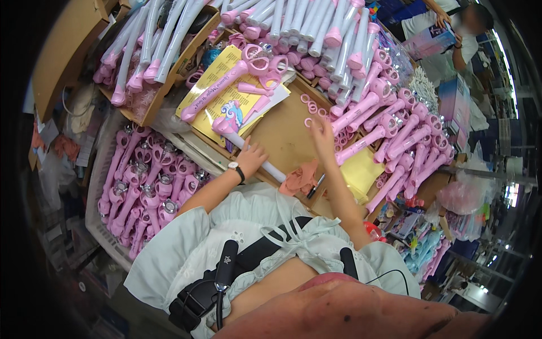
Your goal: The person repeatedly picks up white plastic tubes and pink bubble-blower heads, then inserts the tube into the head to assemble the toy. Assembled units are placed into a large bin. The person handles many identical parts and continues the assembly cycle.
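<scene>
My left hand (252, 159) is closed round the pale tube (273, 171) of a toy wand, which lies slantwise over the near edge of the wooden work board. The wand's pink collar and blue-and-purple winged ornament (231, 115) stick out beyond my fingers. To the right, my right hand (322, 139) is above the board with its fingers drawn together. At its fingertips shows a small pink ring (308, 122), seemingly pinched. More loose pink rings (312, 106) lie just beyond. A finished-looking pink wand (217, 90) rests on yellow printed sheets (197, 110) at the left.
Pink wands (389, 130) are heaped on the right; a grey crate (104, 226) holds more at the left. Pale tubes (310, 22) are stacked at the back. An orange cloth (300, 178), a pen (316, 186) and yellow paper (361, 172) lie near me. Another person (420, 28) holds a box.
</scene>
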Demonstrator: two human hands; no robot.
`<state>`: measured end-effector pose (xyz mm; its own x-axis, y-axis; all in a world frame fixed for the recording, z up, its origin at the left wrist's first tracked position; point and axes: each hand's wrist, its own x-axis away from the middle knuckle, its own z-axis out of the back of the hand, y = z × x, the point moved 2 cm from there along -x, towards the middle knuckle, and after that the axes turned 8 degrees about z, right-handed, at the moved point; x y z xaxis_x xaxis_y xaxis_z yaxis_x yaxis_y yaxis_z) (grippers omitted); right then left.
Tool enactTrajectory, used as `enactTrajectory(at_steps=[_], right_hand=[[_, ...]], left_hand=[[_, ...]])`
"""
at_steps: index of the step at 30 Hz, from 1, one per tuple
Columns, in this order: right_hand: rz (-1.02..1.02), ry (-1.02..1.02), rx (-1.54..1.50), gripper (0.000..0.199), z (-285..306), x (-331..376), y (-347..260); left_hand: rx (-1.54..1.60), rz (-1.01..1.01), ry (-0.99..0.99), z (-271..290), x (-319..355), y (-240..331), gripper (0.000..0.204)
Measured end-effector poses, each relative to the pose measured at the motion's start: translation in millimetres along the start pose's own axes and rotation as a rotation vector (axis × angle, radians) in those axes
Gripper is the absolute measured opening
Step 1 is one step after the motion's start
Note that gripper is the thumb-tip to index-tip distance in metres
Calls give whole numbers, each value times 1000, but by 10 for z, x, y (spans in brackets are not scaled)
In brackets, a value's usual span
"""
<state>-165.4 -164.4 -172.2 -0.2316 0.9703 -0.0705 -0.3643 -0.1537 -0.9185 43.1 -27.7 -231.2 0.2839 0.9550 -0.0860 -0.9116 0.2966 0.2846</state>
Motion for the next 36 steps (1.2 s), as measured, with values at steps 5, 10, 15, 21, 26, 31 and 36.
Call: enactTrajectory(at_steps=[5, 10, 15, 21, 26, 31, 36], right_hand=[[-273, 233, -289, 22, 240, 1373, 106], [-388, 385, -324, 20, 609, 1769, 8], [-150, 255, -397, 20, 449, 1500, -307], [-9, 36, -741, 41, 357, 1220, -1008], [-50, -93, -935, 57, 384, 1236, -1369], [19, -276, -988, 50, 364, 1380, -1475], [-110, -243, -923, 51, 299, 1437, -1187]], left_hand=[[40, 64, -36, 168, -295, 5, 12], [744, 364, 358, 1024, -485, 44, 23], [1554, 325, 250, 1538, -511, 450, 30], [913, 225, 286, 1812, -334, 779, 35], [109, 6, 565, 1943, -239, 848, 47], [275, 0, 607, 1936, -186, 828, 40], [1371, 371, 272, 1842, -101, 685, 29]])
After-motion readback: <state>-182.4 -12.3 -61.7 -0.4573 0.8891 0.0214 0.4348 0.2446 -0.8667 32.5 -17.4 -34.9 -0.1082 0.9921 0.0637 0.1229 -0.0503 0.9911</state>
